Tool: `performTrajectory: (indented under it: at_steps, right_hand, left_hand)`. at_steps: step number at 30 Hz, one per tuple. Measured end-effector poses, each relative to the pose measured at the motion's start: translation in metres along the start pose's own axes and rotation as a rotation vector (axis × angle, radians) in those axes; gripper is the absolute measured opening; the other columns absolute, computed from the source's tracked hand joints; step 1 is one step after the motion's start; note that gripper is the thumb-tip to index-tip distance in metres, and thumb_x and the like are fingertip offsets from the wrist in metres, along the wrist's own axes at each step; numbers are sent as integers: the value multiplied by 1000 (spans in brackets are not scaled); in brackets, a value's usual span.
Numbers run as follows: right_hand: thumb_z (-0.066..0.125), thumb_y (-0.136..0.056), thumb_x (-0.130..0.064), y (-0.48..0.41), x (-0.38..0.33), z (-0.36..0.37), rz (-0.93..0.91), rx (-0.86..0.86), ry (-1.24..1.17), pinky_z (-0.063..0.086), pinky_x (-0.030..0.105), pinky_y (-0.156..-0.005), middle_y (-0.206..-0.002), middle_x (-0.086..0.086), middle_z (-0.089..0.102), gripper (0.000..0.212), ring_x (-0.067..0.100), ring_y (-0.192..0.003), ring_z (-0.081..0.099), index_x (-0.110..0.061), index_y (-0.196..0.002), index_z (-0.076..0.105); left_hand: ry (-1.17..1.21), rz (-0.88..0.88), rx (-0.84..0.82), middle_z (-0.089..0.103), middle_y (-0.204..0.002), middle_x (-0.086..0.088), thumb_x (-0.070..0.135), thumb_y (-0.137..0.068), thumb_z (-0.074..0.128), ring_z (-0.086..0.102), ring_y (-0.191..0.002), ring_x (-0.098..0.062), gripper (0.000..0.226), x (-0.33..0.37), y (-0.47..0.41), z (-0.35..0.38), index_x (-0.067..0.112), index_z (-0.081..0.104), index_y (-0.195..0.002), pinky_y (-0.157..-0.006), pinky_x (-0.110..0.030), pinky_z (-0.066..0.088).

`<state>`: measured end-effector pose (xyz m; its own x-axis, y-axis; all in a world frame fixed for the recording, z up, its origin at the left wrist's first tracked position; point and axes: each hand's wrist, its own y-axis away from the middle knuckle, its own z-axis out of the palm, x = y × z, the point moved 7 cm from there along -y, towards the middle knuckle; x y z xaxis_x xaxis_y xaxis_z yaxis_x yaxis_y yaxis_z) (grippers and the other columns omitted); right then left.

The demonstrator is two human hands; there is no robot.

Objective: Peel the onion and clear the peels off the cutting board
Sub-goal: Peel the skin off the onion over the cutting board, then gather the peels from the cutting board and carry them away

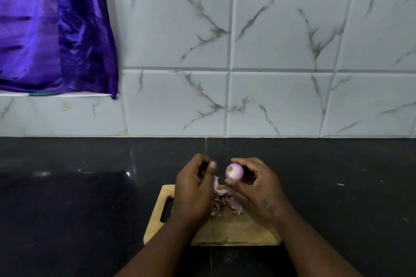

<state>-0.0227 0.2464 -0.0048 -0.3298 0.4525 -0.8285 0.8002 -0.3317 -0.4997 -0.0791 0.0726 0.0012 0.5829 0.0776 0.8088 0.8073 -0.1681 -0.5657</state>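
Note:
My right hand [254, 183] holds a small, pale pink onion [234, 171] between fingertips and thumb, above the far edge of the wooden cutting board [234, 231]. Just left of the onion is my left hand [194, 186], with its fingers curled and a strip of peel [216, 184] hanging from them. A loose pile of purple-brown peels [225, 204] lies on the board between my hands. Part of the pile is hidden by my left hand.
The board has a handle slot [167, 209] at its left end and rests on a dark, glossy counter [67, 198]. A white marbled tile wall [270, 74] rises behind. A purple cloth [51, 29] hangs at the upper left.

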Motion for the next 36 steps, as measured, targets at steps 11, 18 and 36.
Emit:
performTrajectory:
  at_steps: [11, 18, 36]
  right_hand:
    - [32, -104, -64, -18, 14, 36, 466, -186, -324, 43, 38, -112, -133, 16, 67, 51, 28, -127, 65, -21, -125, 52]
    - [40, -85, -87, 7, -1, 58, 460, -239, -200, 56, 52, -91, -99, 9, 76, 74, 28, -98, 72, -18, -92, 67]
    - [37, -93, -80, 33, -6, 76, 697, 199, -596, 52, 53, -102, -129, 24, 69, 88, 39, -112, 68, -6, -135, 60]
  left_hand:
    - [379, -577, -118, 39, -167, -4, 93, -73, 16, 26, -158, -27, 111, -30, 5, 2, 27, 38, -159, -126, -55, 19]
    - [255, -543, -448, 67, -142, 6, 94, -86, 16, 65, -125, -10, 88, -6, 24, 20, 40, 63, -137, -112, -38, 48]
    - [339, -716, -35, 79, -111, -8, 61, -108, 26, 73, -107, -22, 62, -6, 39, 30, 21, 72, -117, -100, -47, 56]
